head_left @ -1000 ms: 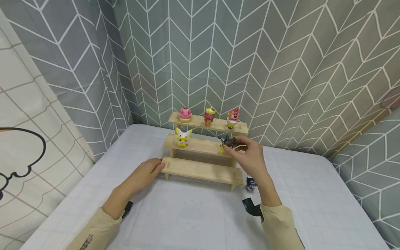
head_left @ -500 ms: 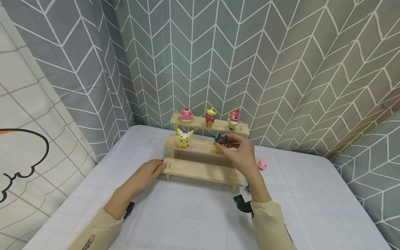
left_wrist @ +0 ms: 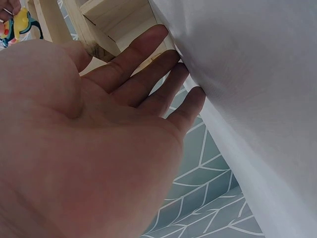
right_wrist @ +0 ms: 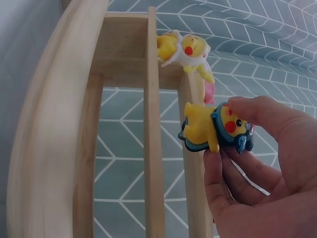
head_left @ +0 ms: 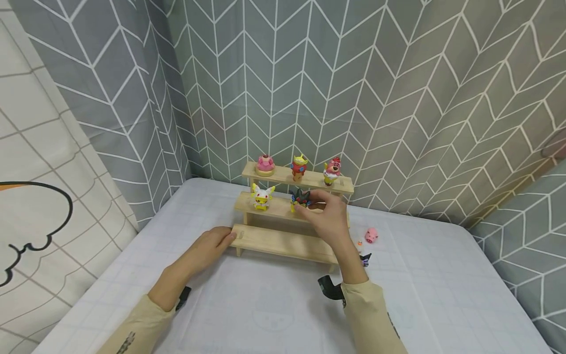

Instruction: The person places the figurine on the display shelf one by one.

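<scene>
My right hand [head_left: 329,216] pinches a yellow toy figurine in a dark, pointed-eared hood [head_left: 300,198] between thumb and fingers, just at the middle step of a three-step wooden display stand [head_left: 283,242]. The right wrist view shows the figurine's [right_wrist: 200,126] yellow body and red cheek; whether it touches the wood is unclear. My left hand [head_left: 208,250] rests against the left end of the lowest step, thumb on top. In the left wrist view its fingers [left_wrist: 143,74] lie fairly straight beside the wood. A yellow figurine in a white hood [head_left: 262,197] stands left on the middle step.
On the top step stand a pink figurine [head_left: 265,165], a red-and-yellow figurine [head_left: 298,168] and a pink bear figurine [head_left: 332,172]. Right of the stand, a pink pig toy [head_left: 371,235] and a dark figurine [head_left: 365,259], partly behind my wrist, lie on the white tablecloth [head_left: 424,275].
My right hand has moved left along the middle step with the dark-hooded figurine. The pink pig toy has come into sight from behind that hand. My left hand stays at the lowest step.
</scene>
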The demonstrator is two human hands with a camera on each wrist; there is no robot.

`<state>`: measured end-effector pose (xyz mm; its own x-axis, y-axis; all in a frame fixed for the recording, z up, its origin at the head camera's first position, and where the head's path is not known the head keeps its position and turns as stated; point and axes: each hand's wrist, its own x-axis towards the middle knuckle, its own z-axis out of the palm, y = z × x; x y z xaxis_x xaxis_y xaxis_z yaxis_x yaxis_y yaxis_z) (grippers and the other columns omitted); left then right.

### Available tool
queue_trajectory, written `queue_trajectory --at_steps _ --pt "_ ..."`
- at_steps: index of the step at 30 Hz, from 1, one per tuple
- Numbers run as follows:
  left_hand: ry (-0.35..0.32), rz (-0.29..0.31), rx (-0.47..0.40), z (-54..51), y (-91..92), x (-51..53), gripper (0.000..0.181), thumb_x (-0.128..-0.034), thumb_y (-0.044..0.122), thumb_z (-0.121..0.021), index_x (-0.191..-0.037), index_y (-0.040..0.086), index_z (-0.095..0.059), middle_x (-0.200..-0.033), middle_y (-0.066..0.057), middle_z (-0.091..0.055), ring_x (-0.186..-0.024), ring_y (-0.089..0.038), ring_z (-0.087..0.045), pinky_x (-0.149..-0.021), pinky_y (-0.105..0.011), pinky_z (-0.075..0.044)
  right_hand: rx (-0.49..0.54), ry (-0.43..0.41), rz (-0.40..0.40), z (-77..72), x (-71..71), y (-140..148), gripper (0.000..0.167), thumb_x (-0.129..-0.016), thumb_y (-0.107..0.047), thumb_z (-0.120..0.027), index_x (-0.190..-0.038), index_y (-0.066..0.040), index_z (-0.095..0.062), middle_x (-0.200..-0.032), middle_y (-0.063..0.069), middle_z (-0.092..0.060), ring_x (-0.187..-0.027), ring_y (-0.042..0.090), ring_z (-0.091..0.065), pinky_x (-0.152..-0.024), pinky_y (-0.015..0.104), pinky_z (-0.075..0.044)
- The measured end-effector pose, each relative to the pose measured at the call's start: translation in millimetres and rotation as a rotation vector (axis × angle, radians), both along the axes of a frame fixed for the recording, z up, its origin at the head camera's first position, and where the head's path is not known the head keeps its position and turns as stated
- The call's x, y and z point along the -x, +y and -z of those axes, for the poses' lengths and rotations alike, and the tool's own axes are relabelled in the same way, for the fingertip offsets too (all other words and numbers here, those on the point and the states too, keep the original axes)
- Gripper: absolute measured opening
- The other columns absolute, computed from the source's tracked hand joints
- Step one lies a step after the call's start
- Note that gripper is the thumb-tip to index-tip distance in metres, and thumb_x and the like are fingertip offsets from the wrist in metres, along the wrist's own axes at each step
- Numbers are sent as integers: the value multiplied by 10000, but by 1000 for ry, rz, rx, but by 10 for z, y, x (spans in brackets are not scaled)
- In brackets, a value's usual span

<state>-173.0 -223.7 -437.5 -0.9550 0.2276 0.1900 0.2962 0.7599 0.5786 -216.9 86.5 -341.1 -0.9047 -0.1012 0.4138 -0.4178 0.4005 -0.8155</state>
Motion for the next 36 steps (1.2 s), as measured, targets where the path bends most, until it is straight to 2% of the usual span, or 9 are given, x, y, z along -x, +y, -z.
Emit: queue_trajectory --at_steps 8,13,16,24,31,36 --pt "-14 -5 1 -11 4 -3 333 -1139 274 -485 -1181 37 -714 -1217 -146 -721 -1203 -346 -657 -1049 -582 -501 19 2 -1 47 27 -47 313 -828 -78 -895 -1100 9 -765 -1029 166 -751 -955 292 -720 -872 330 -624" --pt "-18 -7 0 -11 9 -1 334 -1139 271 -485 -1193 33 -712 -1243 -162 -717 -1233 -369 -647 -1063 -588 -494 -13 -34 1 128 56 -80 336 -859 -135 -889 -1144 -14 -760 -1003 163 -755 -887 284 -764 -742 198 -575" --pt "-19 -7 1 -7 10 3 327 -1139 270 -485 -1180 41 -714 -1232 -154 -721 -1225 -363 -650 -1059 -587 -496 -25 -64 0 159 54 -99 363 -878 -172 -881 -1188 -35 -752 -1018 157 -760 -870 286 -788 -697 169 -548" --pt "-29 -9 5 -12 14 -2 336 -1138 272 -483 -1193 32 -713 -1247 -164 -718 -1232 -371 -650 -1063 -588 -496 -44 -88 4 164 39 -85 411 -879 -200 -884 -1233 -49 -742 -1052 143 -757 -911 273 -782 -759 255 -603" --pt "-43 -14 0 -45 21 -32 373 -1140 274 -476 -1262 -3 -692 -1321 -207 -689 -1300 -423 -611 -1103 -607 -467 -87 -125 -37 164 29 25 464 -877 -242 -890 -1276 -74 -722 -1097 141 -763 -953 257 -749 -832 334 -618" --pt "-36 -11 3 -35 24 -23 363 -1140 271 -476 -1241 4 -700 -1303 -204 -696 -1284 -417 -621 -1092 -604 -475 -95 -135 -69 154 17 129 423 -884 -269 -885 -1242 -96 -741 -1127 124 -762 -980 245 -733 -844 316 -613"
